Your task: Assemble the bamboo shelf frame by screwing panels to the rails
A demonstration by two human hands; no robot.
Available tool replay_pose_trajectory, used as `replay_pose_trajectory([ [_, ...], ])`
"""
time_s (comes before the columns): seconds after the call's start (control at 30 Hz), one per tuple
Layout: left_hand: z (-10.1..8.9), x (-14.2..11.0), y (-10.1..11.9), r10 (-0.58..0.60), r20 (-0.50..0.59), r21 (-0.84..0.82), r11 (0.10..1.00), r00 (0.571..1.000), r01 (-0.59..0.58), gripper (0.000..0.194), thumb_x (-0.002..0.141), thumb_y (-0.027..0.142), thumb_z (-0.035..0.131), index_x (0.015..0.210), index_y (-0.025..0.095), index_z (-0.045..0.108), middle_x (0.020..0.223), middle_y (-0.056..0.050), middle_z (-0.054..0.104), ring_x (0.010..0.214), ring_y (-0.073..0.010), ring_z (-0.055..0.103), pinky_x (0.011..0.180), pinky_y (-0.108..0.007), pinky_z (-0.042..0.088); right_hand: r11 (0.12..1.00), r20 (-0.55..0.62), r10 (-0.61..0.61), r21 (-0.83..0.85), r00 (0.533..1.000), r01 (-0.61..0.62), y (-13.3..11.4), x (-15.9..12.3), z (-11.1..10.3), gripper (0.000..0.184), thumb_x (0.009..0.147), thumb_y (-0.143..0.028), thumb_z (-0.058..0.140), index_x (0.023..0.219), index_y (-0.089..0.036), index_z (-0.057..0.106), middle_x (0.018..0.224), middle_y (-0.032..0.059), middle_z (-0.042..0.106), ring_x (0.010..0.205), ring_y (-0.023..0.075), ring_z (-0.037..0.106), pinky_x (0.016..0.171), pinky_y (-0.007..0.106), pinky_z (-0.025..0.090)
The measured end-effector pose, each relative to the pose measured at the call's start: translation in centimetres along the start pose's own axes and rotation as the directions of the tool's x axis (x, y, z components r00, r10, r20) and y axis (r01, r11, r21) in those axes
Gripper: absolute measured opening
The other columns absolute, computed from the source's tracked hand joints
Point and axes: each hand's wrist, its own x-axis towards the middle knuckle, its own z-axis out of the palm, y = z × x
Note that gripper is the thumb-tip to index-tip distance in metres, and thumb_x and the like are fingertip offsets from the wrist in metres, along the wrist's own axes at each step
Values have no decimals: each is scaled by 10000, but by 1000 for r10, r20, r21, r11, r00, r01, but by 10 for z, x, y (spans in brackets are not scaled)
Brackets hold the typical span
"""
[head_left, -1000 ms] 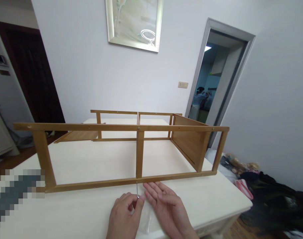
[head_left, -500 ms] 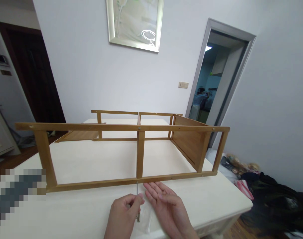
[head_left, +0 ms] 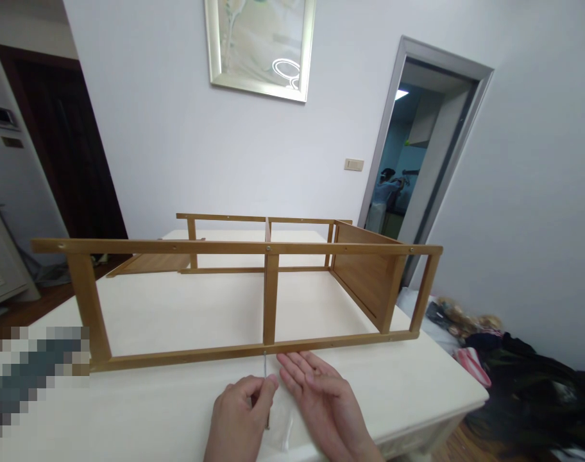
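Note:
My left hand [head_left: 239, 410] pinches a thin metal Allen key [head_left: 265, 367] between thumb and fingertips. The far tip of the key meets the front lower rail [head_left: 191, 355] of a brown wooden shelf frame, just below its middle upright [head_left: 270, 301]. My right hand [head_left: 324, 401] lies palm up beside it, fingers stretched out, the fingertips close under that same rail. Partly behind my left hand, a small metal bolt [head_left: 268, 423] shows by a clear plastic bag [head_left: 287, 430] on the white table [head_left: 398, 385].
The frame lies on its side, with a wooden panel [head_left: 364, 273] fitted at its right end. Another board [head_left: 158, 262] rests at the back left. Clothes [head_left: 528, 378] are heaped right of the table. A person [head_left: 386, 196] stands beyond the doorway.
My left fingers have shifted slightly on the Allen key, and the bolt below them has come partly into view. My right hand and the frame stay in place.

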Motion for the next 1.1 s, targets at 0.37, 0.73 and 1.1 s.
replay_pose_trajectory([
  [0.37, 2, -1, 0, 173, -105, 151, 976, 979, -156, 408, 860, 509, 532, 584, 249, 682, 590, 17, 648, 627, -165, 577, 682, -259, 413, 1000, -10, -7, -8, 1000, 7, 1, -1, 0, 339, 518, -56, 787, 840, -124, 704, 1096, 142, 709, 1241, 350, 565, 1143, 474, 306],
  [0.73, 3, -2, 2, 157, -136, 119, 983, 978, -141, 335, 821, 510, 583, 653, 264, 737, 626, 1, 689, 640, -188, 602, 665, -272, 442, 1000, -2, -9, -22, 1000, 9, 0, -2, 1, 345, 544, -73, 767, 877, -130, 701, 1125, 132, 700, 1254, 342, 554, 1152, 485, 289],
  [1.1, 9, 1, -8, 339, -162, 256, 922, 927, -292, 320, 863, 428, 588, 619, 233, 660, 589, 18, 624, 591, -159, 580, 663, -282, 421, 1000, -4, -10, -13, 1000, 10, 1, -1, 1, 347, 539, -71, 774, 874, -124, 700, 1112, 135, 700, 1247, 343, 560, 1149, 477, 297],
])
